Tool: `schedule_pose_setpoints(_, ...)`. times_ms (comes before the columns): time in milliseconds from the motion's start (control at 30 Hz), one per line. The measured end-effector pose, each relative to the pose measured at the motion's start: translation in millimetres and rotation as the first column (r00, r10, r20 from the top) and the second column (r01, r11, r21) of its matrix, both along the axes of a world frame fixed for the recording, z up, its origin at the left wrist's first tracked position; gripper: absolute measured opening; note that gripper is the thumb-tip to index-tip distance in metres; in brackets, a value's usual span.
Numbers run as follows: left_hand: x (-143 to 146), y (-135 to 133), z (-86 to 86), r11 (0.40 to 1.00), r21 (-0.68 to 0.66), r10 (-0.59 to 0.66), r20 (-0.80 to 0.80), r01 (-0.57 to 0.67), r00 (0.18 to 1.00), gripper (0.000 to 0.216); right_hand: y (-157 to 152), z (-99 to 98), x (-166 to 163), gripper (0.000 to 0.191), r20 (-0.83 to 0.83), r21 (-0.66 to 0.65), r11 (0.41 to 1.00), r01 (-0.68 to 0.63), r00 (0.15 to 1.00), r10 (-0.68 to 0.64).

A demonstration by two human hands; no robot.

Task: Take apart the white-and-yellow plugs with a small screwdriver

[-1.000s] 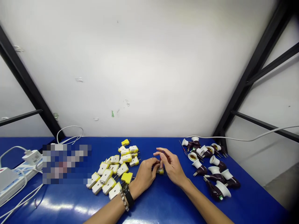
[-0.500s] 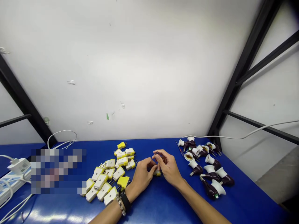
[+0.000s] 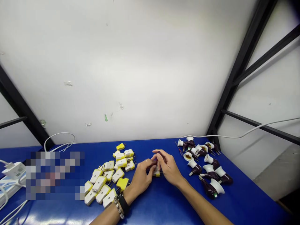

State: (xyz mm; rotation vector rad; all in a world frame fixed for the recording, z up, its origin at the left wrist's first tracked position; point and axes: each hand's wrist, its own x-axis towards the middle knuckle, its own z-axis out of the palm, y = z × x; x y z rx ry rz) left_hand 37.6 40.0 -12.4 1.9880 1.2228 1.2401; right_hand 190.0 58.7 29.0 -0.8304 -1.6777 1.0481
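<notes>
Left hand [image 3: 142, 176] and right hand [image 3: 170, 168] both pinch one plug [image 3: 156, 172]; grip looks thin, could slip into plug pile [image 3: 110, 178]

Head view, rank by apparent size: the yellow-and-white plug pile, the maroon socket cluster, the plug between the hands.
1-2, tied: plug pile and socket cluster, spreads look about alike.
3: held plug, clearly smallest.

Blue tabletop [image 3: 164, 200]: left hand [image 3: 142, 176] and right hand [image 3: 170, 168] meeting on one yellow-white plug [image 3: 156, 172] (partly hidden by fingers); plug pile [image 3: 110, 175] left; lamp sockets [image 3: 206, 162] right; power strip [image 3: 10, 179] far left.
</notes>
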Motion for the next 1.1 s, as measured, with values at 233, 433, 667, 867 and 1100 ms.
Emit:
schedule_pose_setpoints(233,0.3,0.6,0.5,0.998,0.015,0.068,-0.01,-0.067,0.998,0.006,0.3,-0.6,-0.7,0.032,-0.053,-0.046,0.999,-0.025,0.998,0.022)
schedule_pose_setpoints(433,0.5,1.6,-0.5,0.999,0.007,0.039,-0.063,-0.039,0.997,0.016,0.8,2.3,-0.3,0.03,-0.061,-0.051,0.998,-0.041,0.997,0.038)
schedule_pose_setpoints(667,-1.3,-1.4,2.0,0.995,-0.031,0.095,-0.127,-0.1,0.987,0.027,3.8,-0.5,1.6,0.029,-0.103,-0.063,0.998,-0.004,0.995,-0.002)
schedule_pose_setpoints(867,-4.5,-14.1,5.6,0.997,-0.054,0.046,-0.243,-0.06,0.969,0.04,9.8,-0.4,4.5,0.038,-0.189,-0.085,0.994,0.075,0.978,-0.09)
schedule_pose_setpoints(1100,-9.1,-12.7,8.8,0.996,0.006,0.09,-0.2,-0.09,0.976,0.022,20.3,2.8,10.7,0.044,-0.284,-0.145,0.97,0.193,0.931,-0.228)
